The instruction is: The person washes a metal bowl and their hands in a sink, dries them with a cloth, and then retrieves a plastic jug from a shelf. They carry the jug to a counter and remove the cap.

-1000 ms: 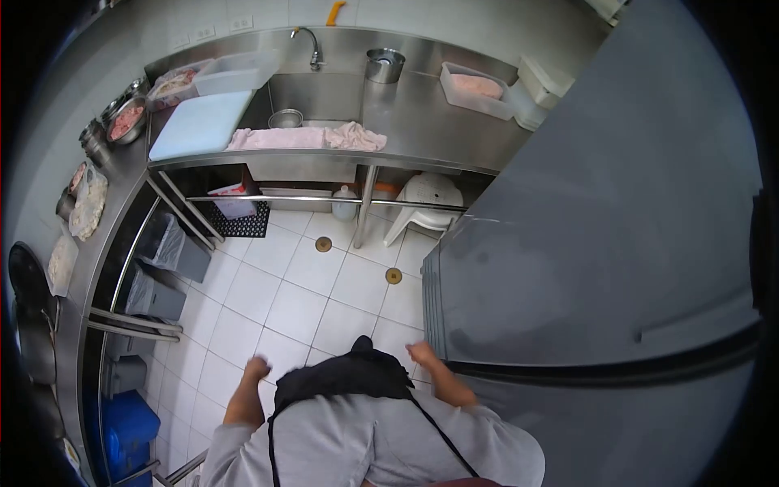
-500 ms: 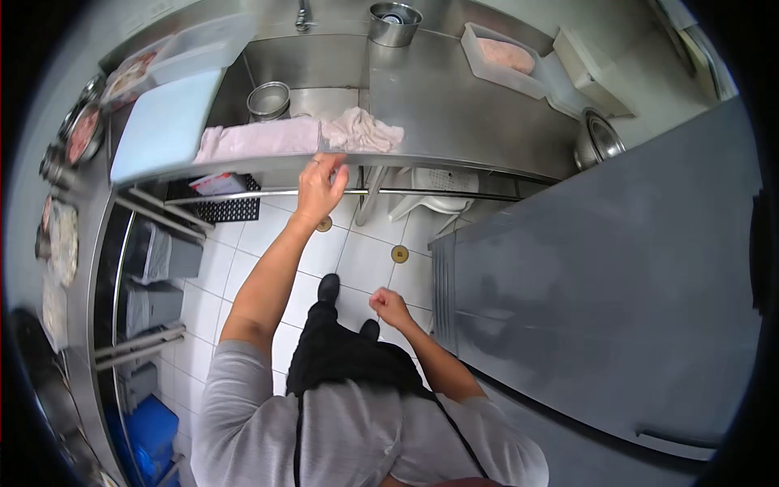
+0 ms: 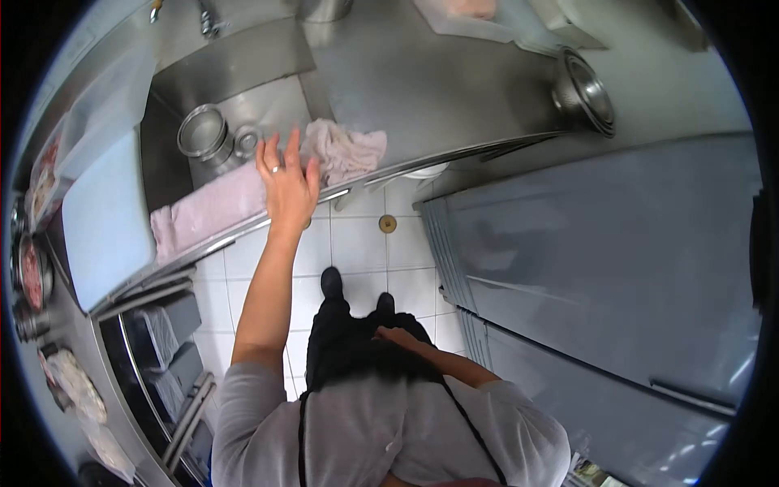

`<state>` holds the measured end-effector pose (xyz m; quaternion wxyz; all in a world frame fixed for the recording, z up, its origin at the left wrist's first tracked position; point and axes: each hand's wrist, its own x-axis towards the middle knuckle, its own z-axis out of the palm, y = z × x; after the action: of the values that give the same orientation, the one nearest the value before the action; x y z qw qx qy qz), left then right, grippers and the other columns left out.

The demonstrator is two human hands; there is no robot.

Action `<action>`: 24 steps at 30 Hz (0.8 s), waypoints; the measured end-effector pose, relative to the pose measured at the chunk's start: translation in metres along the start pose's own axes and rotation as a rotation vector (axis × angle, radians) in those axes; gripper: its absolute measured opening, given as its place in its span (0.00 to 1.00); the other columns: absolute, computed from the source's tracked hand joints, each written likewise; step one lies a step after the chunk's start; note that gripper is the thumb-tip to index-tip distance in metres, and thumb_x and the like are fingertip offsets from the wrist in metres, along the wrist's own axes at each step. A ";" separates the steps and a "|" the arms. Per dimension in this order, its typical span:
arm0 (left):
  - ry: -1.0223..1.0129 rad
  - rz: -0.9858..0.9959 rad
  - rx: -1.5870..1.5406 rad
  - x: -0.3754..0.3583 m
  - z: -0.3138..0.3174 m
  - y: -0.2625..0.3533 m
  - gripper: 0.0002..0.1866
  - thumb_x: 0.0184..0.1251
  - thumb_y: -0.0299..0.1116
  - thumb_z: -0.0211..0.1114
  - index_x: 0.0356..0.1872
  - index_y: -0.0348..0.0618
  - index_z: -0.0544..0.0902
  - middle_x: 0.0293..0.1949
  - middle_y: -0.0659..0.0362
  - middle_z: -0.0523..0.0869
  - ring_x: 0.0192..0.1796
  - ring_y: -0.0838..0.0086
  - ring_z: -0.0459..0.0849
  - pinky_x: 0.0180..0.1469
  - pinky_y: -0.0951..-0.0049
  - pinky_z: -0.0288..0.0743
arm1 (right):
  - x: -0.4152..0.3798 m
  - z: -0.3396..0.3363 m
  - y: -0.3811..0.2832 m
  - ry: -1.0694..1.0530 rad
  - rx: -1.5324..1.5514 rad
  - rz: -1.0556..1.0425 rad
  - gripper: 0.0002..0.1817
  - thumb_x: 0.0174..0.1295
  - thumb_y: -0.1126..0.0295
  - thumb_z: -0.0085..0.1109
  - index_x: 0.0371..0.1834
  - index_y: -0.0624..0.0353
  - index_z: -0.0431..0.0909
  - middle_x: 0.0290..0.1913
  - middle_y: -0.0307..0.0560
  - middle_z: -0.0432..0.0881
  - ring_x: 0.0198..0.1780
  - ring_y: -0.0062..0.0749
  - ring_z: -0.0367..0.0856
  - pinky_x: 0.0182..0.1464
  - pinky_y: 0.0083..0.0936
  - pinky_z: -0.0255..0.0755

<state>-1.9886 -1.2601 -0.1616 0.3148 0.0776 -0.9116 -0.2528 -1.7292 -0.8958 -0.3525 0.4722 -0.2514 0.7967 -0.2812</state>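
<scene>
My left hand reaches over the sink's front edge with its fingers spread and holds nothing. Beneath and beside it lies a folded pink cloth along the edge, and a crumpled pink cloth sits just right of its fingers. My right hand is low against my dark apron; its fingers are too hard to make out. In the sink, a round metal bowl stands beside a smaller metal piece.
A light blue board lies left of the sink. Stacked metal bowls stand at the counter's right end. A large grey fridge fills the right. Under the left counter are grey bins.
The view has shifted, showing more of the sink. My left hand has opened its fingers and moved over the cloths' edge. My right hand has drawn back to the apron.
</scene>
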 end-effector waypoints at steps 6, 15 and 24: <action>-0.050 0.024 0.022 0.001 -0.007 0.000 0.31 0.63 0.35 0.63 0.67 0.41 0.67 0.62 0.35 0.65 0.67 0.37 0.58 0.70 0.43 0.56 | 0.028 0.003 0.014 0.086 0.096 -0.014 0.17 0.69 0.56 0.53 0.56 0.50 0.74 0.44 0.56 0.84 0.47 0.54 0.84 0.49 0.46 0.75; -0.023 0.061 -0.006 0.002 -0.003 -0.005 0.31 0.61 0.34 0.64 0.67 0.39 0.66 0.60 0.36 0.67 0.67 0.39 0.60 0.71 0.45 0.55 | 0.042 0.004 0.002 -0.001 0.011 -0.025 0.19 0.67 0.56 0.56 0.56 0.52 0.77 0.49 0.55 0.84 0.53 0.48 0.82 0.53 0.41 0.74; -0.053 0.102 -0.023 0.001 -0.012 -0.002 0.32 0.61 0.34 0.63 0.67 0.38 0.65 0.60 0.35 0.67 0.67 0.39 0.60 0.71 0.45 0.54 | 0.016 -0.070 -0.065 -0.199 0.054 -0.097 0.20 0.66 0.54 0.56 0.54 0.53 0.78 0.52 0.57 0.83 0.56 0.48 0.80 0.56 0.41 0.72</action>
<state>-1.9819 -1.2675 -0.1542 0.3037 0.0204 -0.9195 -0.2487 -1.7896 -0.9385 -0.2898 0.5414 -0.3036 0.7249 -0.2988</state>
